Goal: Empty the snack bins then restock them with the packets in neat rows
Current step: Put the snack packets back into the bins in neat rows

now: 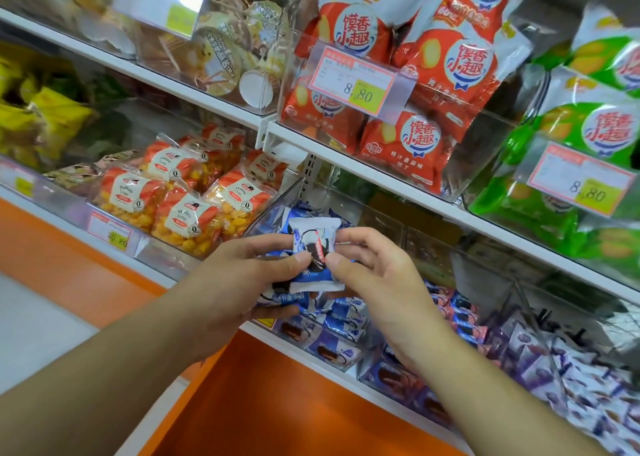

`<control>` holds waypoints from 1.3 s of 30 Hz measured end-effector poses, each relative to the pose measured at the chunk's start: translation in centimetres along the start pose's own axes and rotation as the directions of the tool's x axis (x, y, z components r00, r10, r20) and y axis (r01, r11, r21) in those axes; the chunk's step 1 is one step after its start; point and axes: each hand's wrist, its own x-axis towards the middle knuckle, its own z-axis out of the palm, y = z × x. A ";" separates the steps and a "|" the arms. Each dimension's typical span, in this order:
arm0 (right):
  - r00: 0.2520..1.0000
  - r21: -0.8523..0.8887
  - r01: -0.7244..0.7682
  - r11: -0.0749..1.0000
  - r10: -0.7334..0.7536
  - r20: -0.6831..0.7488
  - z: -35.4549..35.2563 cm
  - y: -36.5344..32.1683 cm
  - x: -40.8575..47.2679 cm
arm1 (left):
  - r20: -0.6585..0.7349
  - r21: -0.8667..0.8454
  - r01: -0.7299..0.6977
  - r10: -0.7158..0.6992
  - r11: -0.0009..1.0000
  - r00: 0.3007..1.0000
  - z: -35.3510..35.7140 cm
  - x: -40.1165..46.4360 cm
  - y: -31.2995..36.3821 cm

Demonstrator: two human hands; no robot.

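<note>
Front of the store shelving, both hands meet over the clear snack bin [277,209] on the lower shelf. Left hand [239,279] has fingers curled under a small bunch of blue-and-white cookie packets [277,299], thumb pressed on top; grip is closed round them. Right hand [377,275] pinches one blue-and-white packet [313,247] between thumb and forefinger, other fingers loosely curled behind it. That packet stands upright, white crimped ends top and bottom, touching the left thumb tip, held just above the bin's front edge. More blue packets [346,313] lie loose in the bin below the hands, not in rows. Just right of them, pink-and-blue packets [457,313] sit jumbled, and further right purple-and-white packets [571,379] fill the next compartment.

Left of the hands, a neighbouring bin holds orange-labelled bags of yellow crisps [183,213], with a price tag [110,231] on its front. Upper shelf: red snack bags [408,85] behind a price tag reading 8.80 [356,85], green snack bags [588,126] to the right with their own tag, round lidded cups [221,53] to the left. Yellow bags [45,119] far left, blurred. Orange shelf base [277,403] runs below the bins.
</note>
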 end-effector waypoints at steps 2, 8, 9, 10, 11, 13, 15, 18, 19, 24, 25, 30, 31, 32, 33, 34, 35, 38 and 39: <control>1.000 -0.024 -0.005 1.000 0.005 -0.011 0.4 0.2 0.2 | 0.017 0.037 0.005 -0.006 0.999 1.000 0.0 0.2 -0.3; 0.999 -0.070 0.035 0.997 -0.033 0.030 0.3 0.8 1.3 | 0.021 0.170 0.001 -0.005 0.985 1.000 -0.6 0.5 -0.2; 0.999 -0.096 0.036 0.995 -0.033 0.033 0.4 0.9 1.6 | 0.006 0.214 -0.004 0.002 0.977 1.000 -0.7 0.6 -0.2; 0.999 -0.130 0.029 0.991 -0.026 0.026 0.6 1.0 1.9 | -0.020 0.261 -0.009 0.015 0.965 1.000 -0.8 0.6 -0.2; 1.000 -0.168 0.016 0.986 -0.013 0.015 0.7 1.4 2.3 | -0.051 0.311 -0.012 0.029 0.950 0.998 -1.0 0.7 -0.3; 1.000 -0.269 -0.003 0.963 0.002 -0.004 0.8 2.3 3.4 | -0.108 0.385 -0.004 0.049 0.923 0.993 -1.5 0.9 -0.4; 0.999 -0.354 0.003 0.935 -0.015 -0.033 1.0 3.1 5.0 | -0.151 0.390 0.009 0.054 0.921 0.987 -2.1 1.0 -0.3; 0.997 -0.345 -0.007 0.939 -0.019 -0.073 1.7 4.3 7.9 | -0.186 0.366 0.030 0.042 0.930 0.982 -3.0 1.1 -0.1; 0.996 -0.347 -0.004 0.938 -0.025 -0.082 2.0 4.8 8.9 | -0.188 0.368 0.033 0.039 0.929 0.981 -3.2 1.1 0.0; 0.978 -0.495 0.028 0.869 -0.127 -0.166 3.6 7.2 13.1 | -0.173 0.313 0.053 0.002 0.948 0.985 -3.9 1.1 0.2; 0.973 -0.533 0.024 0.846 -0.141 -0.180 3.9 7.7 13.7 | -0.169 0.301 0.054 -0.003 0.952 0.986 -4.1 1.1 0.3; 0.968 -0.706 -0.039 0.708 -0.148 -0.202 5.3 11.6 15.5 | -0.136 0.207 0.077 -0.049 0.975 0.990 -4.7 1.1 0.4; 0.966 -0.753 -0.040 0.657 -0.168 -0.198 5.3 12.0 15.6 | -0.133 0.180 0.089 -0.065 0.980 0.989 -4.7 1.1 0.5; 0.962 -0.784 -0.044 0.619 -0.185 -0.199 5.2 12.2 15.6 | -0.129 0.163 0.098 -0.077 0.982 0.989 -4.8 1.2 0.5; 0.959 -0.806 -0.052 0.590 -0.195 -0.204 5.1 12.1 15.5 | -0.123 0.159 0.101 -0.081 0.982 0.989 -4.7 1.2 0.5; 0.960 -0.824 -0.066 0.563 -0.189 -0.206 4.9 11.8 15.2 | -0.113 0.171 0.096 -0.077 0.981 0.991 -4.7 1.2 0.5; 0.963 -0.843 -0.072 0.533 -0.183 -0.198 4.7 11.4 15.0 | -0.104 0.193 0.085 -0.066 0.978 0.992 -4.7 1.2 0.3; 0.974 -0.832 -0.042 0.554 -0.163 -0.158 4.4 10.6 14.2 | -0.073 0.228 0.026 -0.009 0.973 0.997 -4.7 1.0 -0.1; 0.972 -0.786 -0.035 0.618 -0.160 -0.170 4.3 10.2 13.8 | -0.065 0.210 0.009 0.005 0.978 0.998 -4.7 1.0 -0.1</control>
